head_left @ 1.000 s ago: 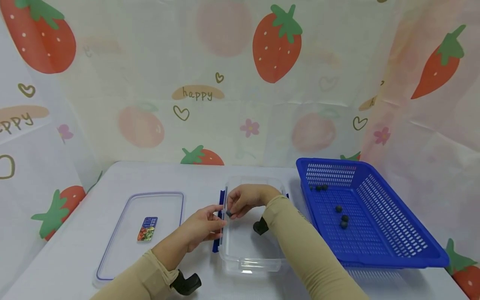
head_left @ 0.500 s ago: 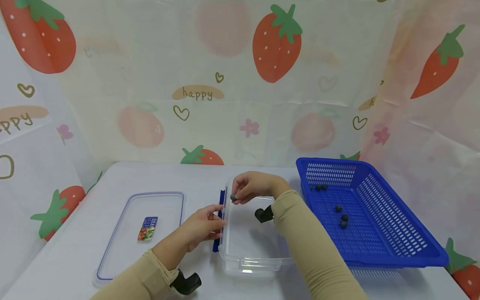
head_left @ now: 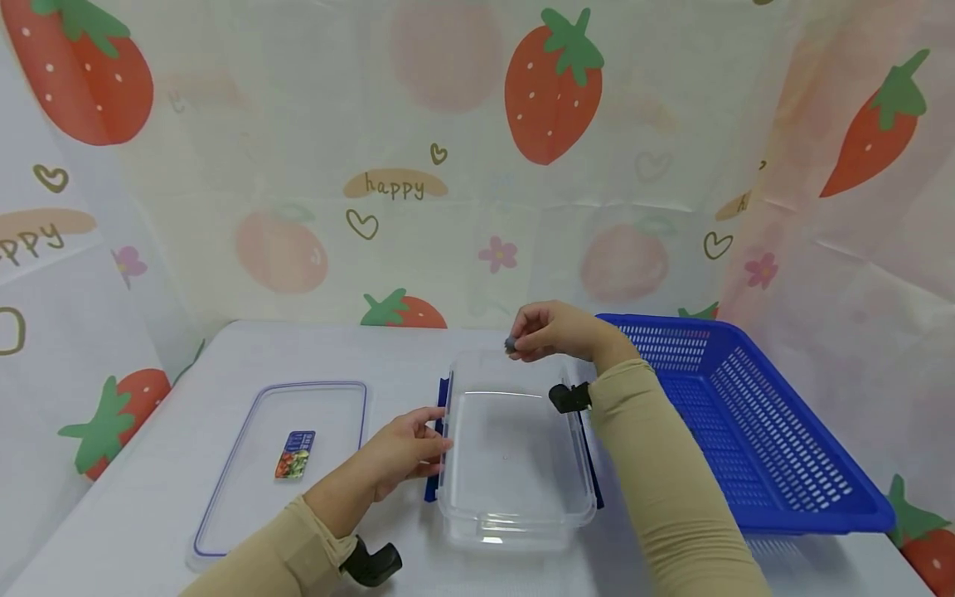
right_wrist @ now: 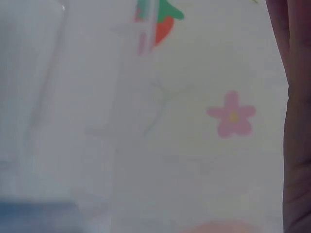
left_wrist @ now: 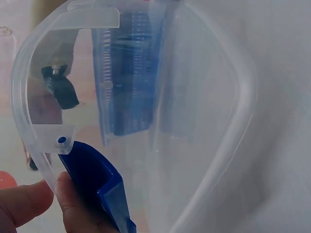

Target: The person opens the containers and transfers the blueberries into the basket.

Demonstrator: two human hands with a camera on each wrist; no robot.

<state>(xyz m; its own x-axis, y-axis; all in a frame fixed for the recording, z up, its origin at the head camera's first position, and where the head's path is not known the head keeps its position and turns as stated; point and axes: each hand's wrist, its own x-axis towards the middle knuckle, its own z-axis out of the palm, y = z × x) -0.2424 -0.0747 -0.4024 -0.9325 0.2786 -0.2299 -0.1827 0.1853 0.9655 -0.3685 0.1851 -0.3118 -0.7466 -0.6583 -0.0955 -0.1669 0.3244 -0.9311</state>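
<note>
My left hand (head_left: 409, 452) holds the left rim of a clear plastic container (head_left: 515, 504) at its blue side latch (left_wrist: 116, 194). In the left wrist view the thumb and a finger lie on either side of that rim. Over the container's far end, above its rim, my right hand (head_left: 563, 332) pinches a small dark blueberry (head_left: 511, 344) between thumb and fingertips. The right wrist view catches only the edge of that hand (right_wrist: 299, 121); the blueberry is out of its sight.
A clear lid with a purple-blue edge (head_left: 257, 402) lies flat on the left, a printed label (head_left: 294, 454) on it. On the right stands a blue perforated basket (head_left: 821, 518), partly hidden by my right sleeve (head_left: 671, 464). A fruit-print sheet (head_left: 462, 249) hangs behind the table.
My right hand has risen from the container's left side and moved right and away toward its far end, the blueberry still pinched. The left hand has stayed at the rim.
</note>
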